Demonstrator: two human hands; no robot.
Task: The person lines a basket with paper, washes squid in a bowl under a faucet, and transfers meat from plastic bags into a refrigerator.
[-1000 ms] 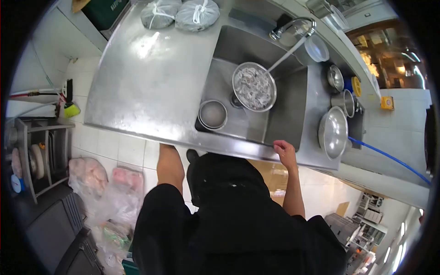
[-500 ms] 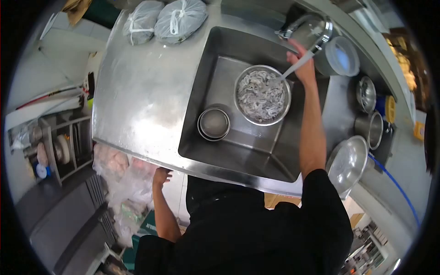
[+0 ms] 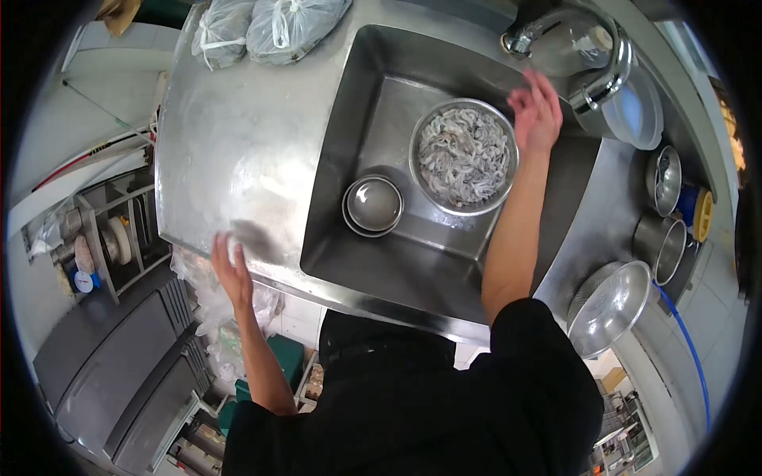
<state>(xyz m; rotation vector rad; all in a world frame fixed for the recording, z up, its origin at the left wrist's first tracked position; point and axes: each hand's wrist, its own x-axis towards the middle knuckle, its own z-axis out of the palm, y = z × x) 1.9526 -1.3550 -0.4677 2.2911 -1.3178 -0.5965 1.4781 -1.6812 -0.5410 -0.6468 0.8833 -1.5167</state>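
My right hand [image 3: 538, 113] is raised above the sink's far right side, fingers stretched out and nothing in it. Just left of it, a round metal bowl [image 3: 414, 163] stands in the sink [image 3: 432, 258], filled with pale grey and white strips [image 3: 464, 155] whose kind I cannot make out. The faucet [image 3: 611, 79] arches beyond my right hand, and no water runs from it. My left hand [image 3: 230, 270] hovers over the counter's front left edge, open and empty. Two small nested metal bowls [image 3: 374, 205] rest at the sink's left side.
Two tied plastic bags [image 3: 292, 30] lie on the steel counter [image 3: 238, 135] at the back left. Right of the sink are a translucent bucket [image 3: 635, 107], a metal pot [image 3: 660, 246] and a large metal bowl [image 3: 611, 309]. A blue hose [image 3: 692, 341] hangs at the right.
The water stream from the faucet has stopped. My right hand has come away from near the faucet's base, toward the bowl. My left hand has risen from below the counter edge to above it.
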